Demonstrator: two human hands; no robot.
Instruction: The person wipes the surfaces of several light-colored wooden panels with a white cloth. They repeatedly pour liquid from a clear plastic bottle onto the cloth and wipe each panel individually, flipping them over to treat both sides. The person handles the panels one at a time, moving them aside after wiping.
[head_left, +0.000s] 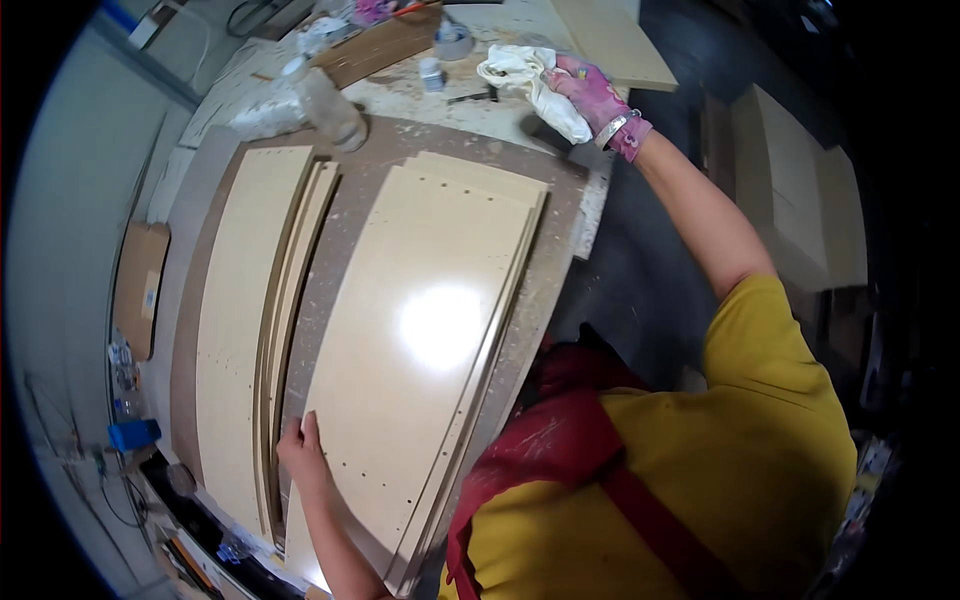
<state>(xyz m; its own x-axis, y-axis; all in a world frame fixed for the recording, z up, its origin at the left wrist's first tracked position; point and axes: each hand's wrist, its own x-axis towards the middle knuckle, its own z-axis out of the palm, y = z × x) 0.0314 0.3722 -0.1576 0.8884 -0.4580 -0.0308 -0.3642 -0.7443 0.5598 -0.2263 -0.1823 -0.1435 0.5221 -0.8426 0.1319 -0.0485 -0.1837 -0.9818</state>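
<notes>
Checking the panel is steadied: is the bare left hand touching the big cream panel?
Touching. The head view shows the left hand lying flat on the near left edge of the cream panel, fingers spread on its surface.

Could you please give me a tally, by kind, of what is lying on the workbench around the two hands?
Cream-coloured flat laminated boards, in two stacks: at least 4, exact number unclear
White crumpled cloth, under the pink-gloved right hand: 1
Clear plastic bottle lying on its side: 1
Grey tape roll: 1
Small white jar: 1
Total: at least 8
</notes>
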